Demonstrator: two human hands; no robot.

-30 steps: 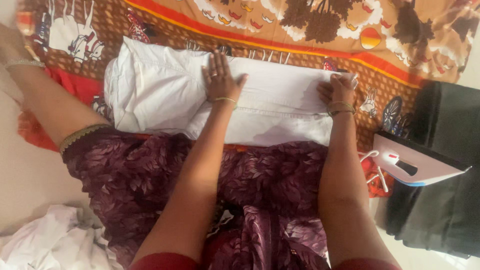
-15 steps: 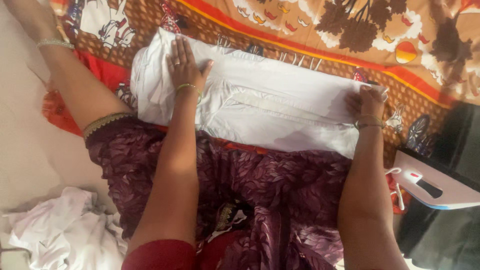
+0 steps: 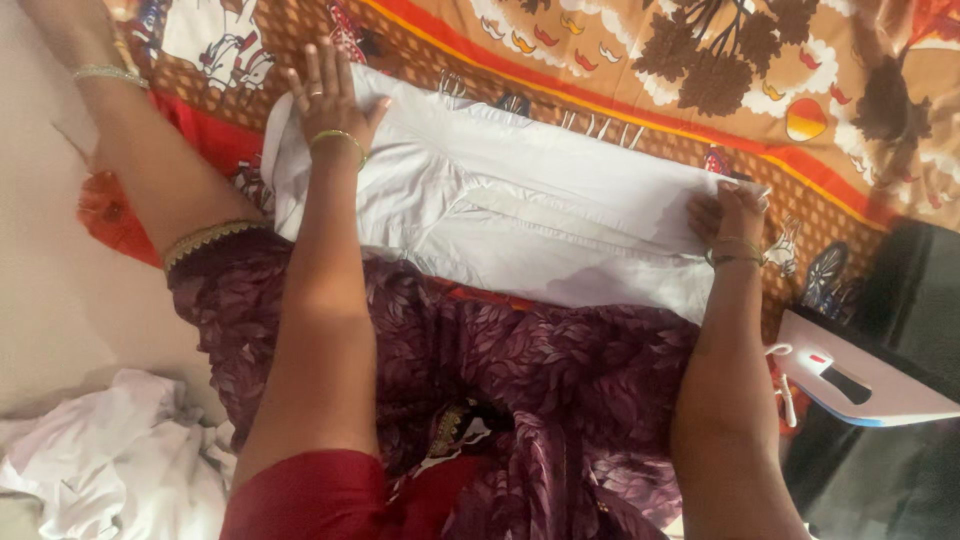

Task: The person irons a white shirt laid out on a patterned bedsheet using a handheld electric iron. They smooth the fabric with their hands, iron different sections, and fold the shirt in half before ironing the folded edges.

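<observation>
Since the earlier frames the left hand (image 3: pixel 325 95) has slid outward along the folded white cotton garment (image 3: pixel 520 200), from near its middle to its far left end — it now lies flat, fingers spread and open, palm down, with the fingertips reaching past the cloth's edge onto the brown and orange printed bedsheet (image 3: pixel 640 60). It grips nothing; it only presses. The right hand (image 3: pixel 735 212) has kept its place at the opposite end, fingers curled over the right edge of the garment, pinching or pinning it; how tightly it is closed I cannot tell.

The garment stretches between the two hands, just beyond the person's lap in a dark purple leaf-patterned skirt (image 3: pixel 520 370). It already lies in a long, narrow band with layers stacked and a seam running along its length, so the lengthwise folding looks done and the surface under the left palm looks smooth. Some shallow creases remain near the middle, toward the right hand, and the band has not yet been folded across — that part, by my reading, is still left.

To the right of the right hand, near its forearm, a white electric iron with a blue sole edge (image 3: pixel 860 380) rests on dark cloth (image 3: pixel 900 470). Below and behind the left elbow lies a crumpled heap of white clothes (image 3: pixel 110 460) on the pale floor.
</observation>
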